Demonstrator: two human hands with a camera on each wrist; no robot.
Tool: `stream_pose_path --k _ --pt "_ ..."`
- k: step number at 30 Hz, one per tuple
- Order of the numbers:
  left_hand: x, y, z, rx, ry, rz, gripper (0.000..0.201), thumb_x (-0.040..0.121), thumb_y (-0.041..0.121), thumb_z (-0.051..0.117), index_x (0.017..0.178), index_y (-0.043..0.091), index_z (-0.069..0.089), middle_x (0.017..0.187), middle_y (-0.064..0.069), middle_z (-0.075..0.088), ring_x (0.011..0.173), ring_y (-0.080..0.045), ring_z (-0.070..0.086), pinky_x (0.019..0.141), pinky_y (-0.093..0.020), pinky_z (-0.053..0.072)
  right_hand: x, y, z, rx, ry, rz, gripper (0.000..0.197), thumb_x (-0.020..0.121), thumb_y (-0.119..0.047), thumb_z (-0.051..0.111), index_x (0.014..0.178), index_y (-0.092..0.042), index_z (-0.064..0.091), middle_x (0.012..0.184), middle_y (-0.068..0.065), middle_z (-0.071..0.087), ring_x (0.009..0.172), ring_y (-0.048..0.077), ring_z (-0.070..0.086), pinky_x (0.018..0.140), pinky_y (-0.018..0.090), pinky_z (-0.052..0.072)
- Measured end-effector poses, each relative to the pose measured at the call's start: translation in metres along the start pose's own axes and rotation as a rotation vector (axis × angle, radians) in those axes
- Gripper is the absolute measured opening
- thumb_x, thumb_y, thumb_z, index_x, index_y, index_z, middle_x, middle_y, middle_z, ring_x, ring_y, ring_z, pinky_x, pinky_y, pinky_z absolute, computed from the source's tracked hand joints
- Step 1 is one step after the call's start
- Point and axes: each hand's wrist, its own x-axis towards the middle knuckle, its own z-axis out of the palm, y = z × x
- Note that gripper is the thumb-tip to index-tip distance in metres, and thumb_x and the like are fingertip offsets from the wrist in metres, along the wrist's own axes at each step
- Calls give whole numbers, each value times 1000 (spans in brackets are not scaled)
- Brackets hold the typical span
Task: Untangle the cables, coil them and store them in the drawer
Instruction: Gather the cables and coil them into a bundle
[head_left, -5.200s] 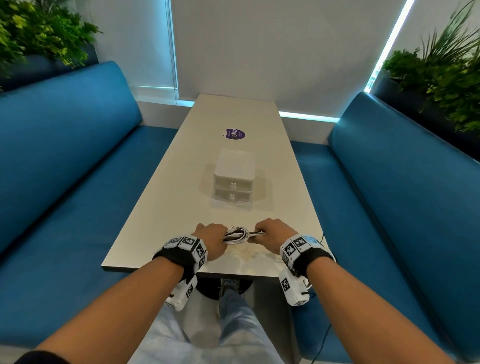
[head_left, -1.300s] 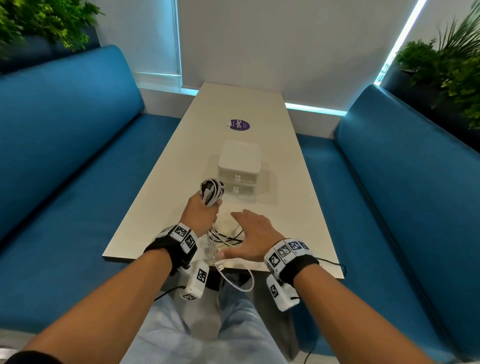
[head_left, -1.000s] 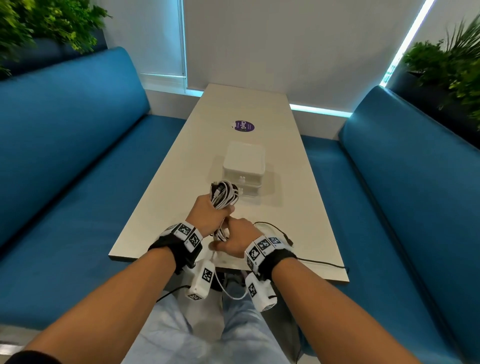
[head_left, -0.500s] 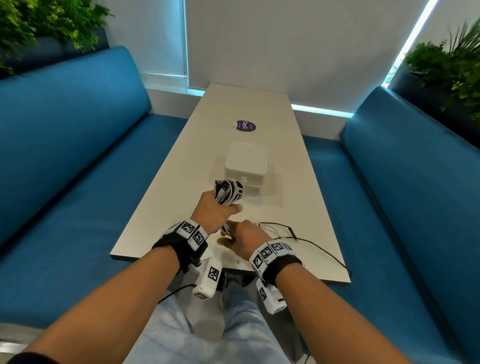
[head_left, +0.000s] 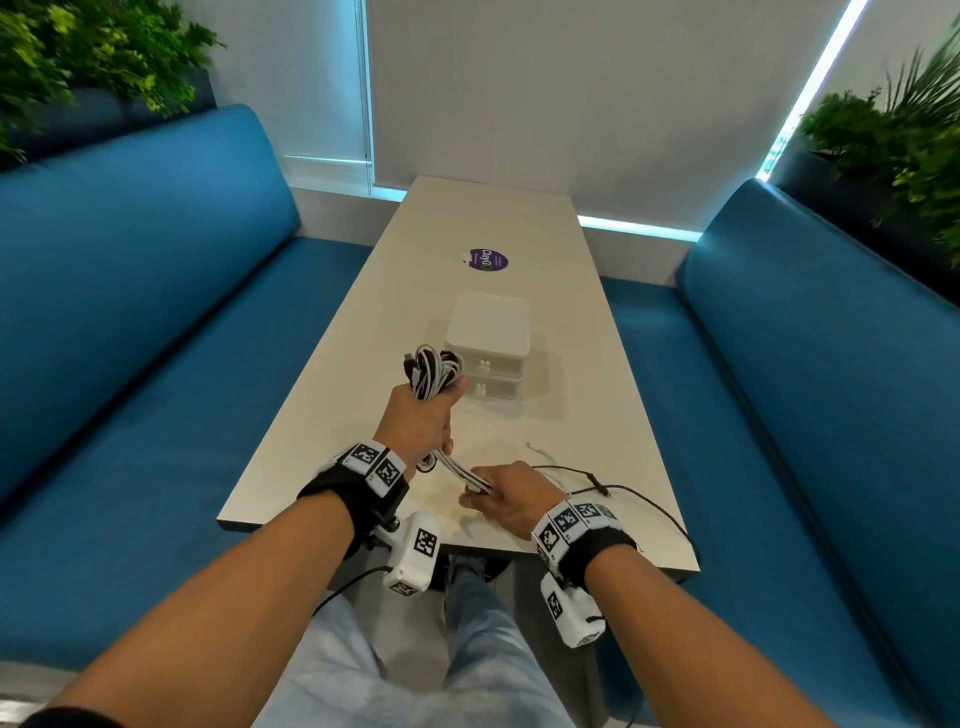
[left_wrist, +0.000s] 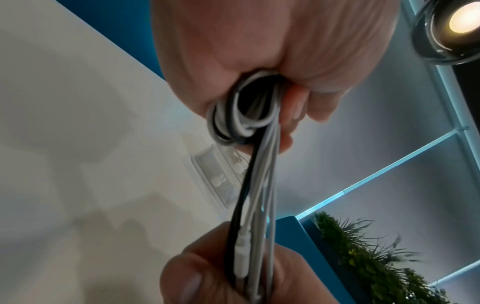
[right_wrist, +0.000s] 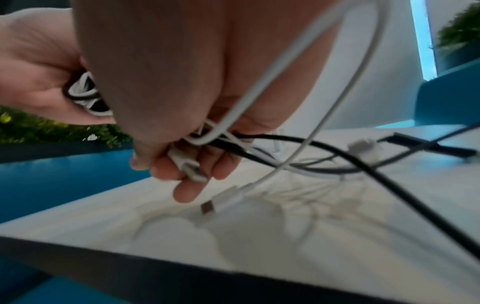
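My left hand (head_left: 421, 415) grips a looped bundle of white and black cables (head_left: 432, 373) upright above the table, in front of the small white drawer unit (head_left: 488, 353). In the left wrist view the bundle (left_wrist: 242, 119) leaves the fist and its strands run taut down to my right hand. My right hand (head_left: 506, 496) pinches those strands (head_left: 467, 474) near the table's front edge. In the right wrist view the fingers (right_wrist: 189, 185) hold white and black cable ends, and a white plug (right_wrist: 218, 202) dangles below. A thin black cable (head_left: 597, 486) trails on the table to the right.
The long white table (head_left: 519, 223) carries a purple sticker (head_left: 487, 261) behind the drawer unit, whose two drawers are closed. Blue benches (head_left: 130, 312) flank both sides. Plants (head_left: 904, 140) stand behind the backrests.
My left hand has stayed raised with the bundle. My right hand has drawn back toward the table's front edge, pulling the strands taut between both hands.
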Motion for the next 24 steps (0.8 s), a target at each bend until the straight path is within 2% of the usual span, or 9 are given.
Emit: stream_pose_path --k 2,6,9,11,13,15,17,21,24 --pt "1 -1 -1 27 2 13 37 87 38 73 74 8 55 48 -6 35 38 -22 37 55 -37 40 0 -4 2 -80 -14 -18 28 96 -48 52 88 -21 55 81 3 63 76 23 60 70 33 46" --pt "2 -1 -1 103 -57 32 45 87 41 71 61 15 46 47 -5 33 38 -22 35 54 -36 36 1 -9 11 -192 -13 -76 32 100 -51 42 88 -22 45 79 5 58 75 28 57 71 37 47" --pt "0 0 -3 186 -107 32 45 89 41 70 63 13 45 47 -6 35 37 -21 36 51 -31 38 3 -9 14 -284 -15 -82 38 98 -54 42 94 -17 51 82 9 61 77 31 60 69 38 49" --pt "-1 -4 -5 380 -153 79 44 91 38 69 63 11 47 45 -4 39 36 -15 39 46 -23 36 3 -8 10 -328 -19 -99 40 97 -54 44 102 -17 56 90 12 65 83 32 61 71 38 50" --pt "-2 -12 -7 582 -217 139 38 91 36 69 65 12 54 50 1 51 43 -9 47 53 -24 39 3 -6 6 -335 -35 -124 38 97 -52 47 107 -18 61 96 13 66 90 32 61 76 39 50" --pt "-1 -21 -10 692 -267 159 30 88 39 71 74 13 65 67 -3 65 64 -15 62 65 -29 46 3 -3 6 -316 -64 -118 39 96 -53 49 110 -20 65 101 12 68 98 30 59 83 39 49" --pt "-1 -29 -11 773 -297 155 26 86 42 72 79 18 68 74 -1 68 74 -17 66 68 -28 48 2 -1 5 -270 -75 -61 42 92 -57 53 110 -22 67 106 10 68 104 29 58 88 37 47" --pt "-12 -34 -13 858 -485 152 16 75 42 80 75 35 65 74 11 69 76 -7 65 70 -21 45 3 1 -1 -249 -42 44 39 87 -50 64 105 -16 69 101 13 69 95 30 64 80 34 52" --pt "-15 -37 -17 871 -586 155 34 63 39 86 92 31 70 89 13 73 86 -5 68 81 -23 52 3 5 -5 -240 -1 73 33 82 -45 67 102 -19 68 98 9 70 91 29 66 77 34 53"
